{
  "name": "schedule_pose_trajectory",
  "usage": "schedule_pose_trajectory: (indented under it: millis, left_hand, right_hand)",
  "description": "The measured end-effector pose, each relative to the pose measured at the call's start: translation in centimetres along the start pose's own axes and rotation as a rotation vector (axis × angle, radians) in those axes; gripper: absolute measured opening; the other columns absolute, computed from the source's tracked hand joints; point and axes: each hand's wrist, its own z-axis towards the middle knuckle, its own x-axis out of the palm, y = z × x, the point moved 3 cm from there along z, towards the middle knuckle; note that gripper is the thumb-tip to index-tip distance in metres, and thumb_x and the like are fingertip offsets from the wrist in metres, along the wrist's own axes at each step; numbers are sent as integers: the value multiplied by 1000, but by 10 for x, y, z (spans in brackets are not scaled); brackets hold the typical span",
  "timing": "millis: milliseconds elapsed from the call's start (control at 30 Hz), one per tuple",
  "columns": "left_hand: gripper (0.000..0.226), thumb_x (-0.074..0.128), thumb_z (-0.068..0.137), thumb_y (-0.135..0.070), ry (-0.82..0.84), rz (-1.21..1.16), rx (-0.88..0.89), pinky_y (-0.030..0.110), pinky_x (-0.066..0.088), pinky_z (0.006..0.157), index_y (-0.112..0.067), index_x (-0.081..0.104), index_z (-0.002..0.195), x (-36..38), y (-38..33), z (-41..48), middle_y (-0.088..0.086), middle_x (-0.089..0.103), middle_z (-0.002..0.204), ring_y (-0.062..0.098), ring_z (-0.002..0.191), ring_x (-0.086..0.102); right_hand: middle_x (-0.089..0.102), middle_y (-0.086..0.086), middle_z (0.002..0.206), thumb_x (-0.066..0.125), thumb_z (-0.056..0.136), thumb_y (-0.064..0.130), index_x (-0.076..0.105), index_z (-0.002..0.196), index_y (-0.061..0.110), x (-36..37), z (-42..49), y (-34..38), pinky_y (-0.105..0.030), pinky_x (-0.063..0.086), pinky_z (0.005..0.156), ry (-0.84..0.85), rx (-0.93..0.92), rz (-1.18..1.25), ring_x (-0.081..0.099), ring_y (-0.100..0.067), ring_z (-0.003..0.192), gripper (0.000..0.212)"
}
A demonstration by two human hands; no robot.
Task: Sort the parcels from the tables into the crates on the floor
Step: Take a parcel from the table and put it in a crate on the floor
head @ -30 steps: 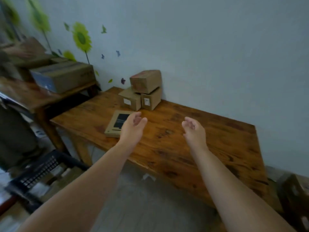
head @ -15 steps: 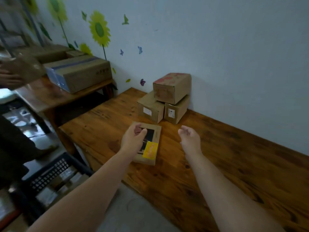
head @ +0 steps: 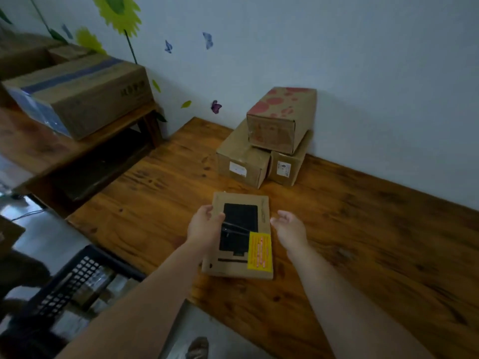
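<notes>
L hand (head: 206, 230) grips flat parcel (head: 239, 238) left edge; R hand (head: 289, 228) relaxed, empty, just beside right edge.

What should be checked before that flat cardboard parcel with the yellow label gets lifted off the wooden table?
1. Left hand grips flat brown cardboard parcel at its left edge: ok.
2. Right hand holds it too: not ok, open beside the right edge.
3. Parcel top free of other things: ok.
4. Stack of three brown cardboard boxes stands apart: ok.
5. Black latticed plastic crate on the floor has room: cannot tell.
</notes>
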Motion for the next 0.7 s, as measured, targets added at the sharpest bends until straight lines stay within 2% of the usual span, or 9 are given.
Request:
schedule_pose_trajectory:
  millis: [133,200,267,333,367,467,567,633,700]
  left_hand:
    - [58,56,93,-31,76,233,-82,38,44,96,-15,33,144,-11,22,35,9,42,142,27,125,46]
    - [59,56,93,-32,166,261,-144,36,43,95,-11,33,142,-12,33,48,11,43,140,28,125,46]
    - [57,56,93,-32,243,252,-198,35,42,92,-8,36,141,-10,40,53,11,47,136,27,123,47]
    - [48,56,93,-29,278,208,-222,34,43,86,-4,46,133,-8,42,59,10,55,125,25,111,53]
    - [43,56,93,-27,290,164,-238,33,43,83,-3,52,128,-7,41,61,9,58,119,23,103,54]
    - [33,61,90,-21,319,8,-324,33,42,80,-2,58,118,-7,37,65,9,61,109,21,92,53]
    - [35,64,87,-21,268,-112,-375,43,48,87,-11,50,118,-8,33,65,8,59,105,24,93,56]
    - [33,64,88,-22,242,-166,-365,45,48,82,-16,44,113,-11,27,65,9,57,104,24,89,56]
    - [32,64,88,-22,259,-233,-351,45,48,79,-18,44,113,-14,19,65,10,57,105,25,91,57]
  right_hand:
    - [49,-10,140,58,94,21,46,138,11,25,4,-9,-32,42,99,-73,151,-63,49,-26,125,47]
    - [56,-10,131,56,95,22,51,133,9,34,4,-11,-28,44,90,-103,222,-123,53,-27,119,41]
    - [62,-9,111,54,95,25,58,124,9,40,4,-11,-24,42,71,-94,253,-199,60,-23,97,33]
    - [60,-4,92,52,96,27,63,116,9,45,6,-13,-24,40,57,-93,273,-242,55,-15,73,29]
    - [60,-2,88,52,96,27,64,113,9,47,6,-15,-24,38,54,-103,281,-247,54,-14,70,28]
    - [60,-2,84,53,95,22,65,111,7,48,9,-15,-25,45,60,-117,308,-215,55,-15,71,25]
    - [61,-5,100,57,94,17,55,129,7,46,7,-12,-32,47,78,-98,329,-40,56,-18,86,37]
    - [60,-5,105,59,93,18,46,136,8,44,5,-7,-32,44,76,-84,325,99,57,-18,89,46]
    - [62,-7,103,61,92,17,46,133,8,42,5,-3,-32,46,71,-72,304,196,60,-20,89,44]
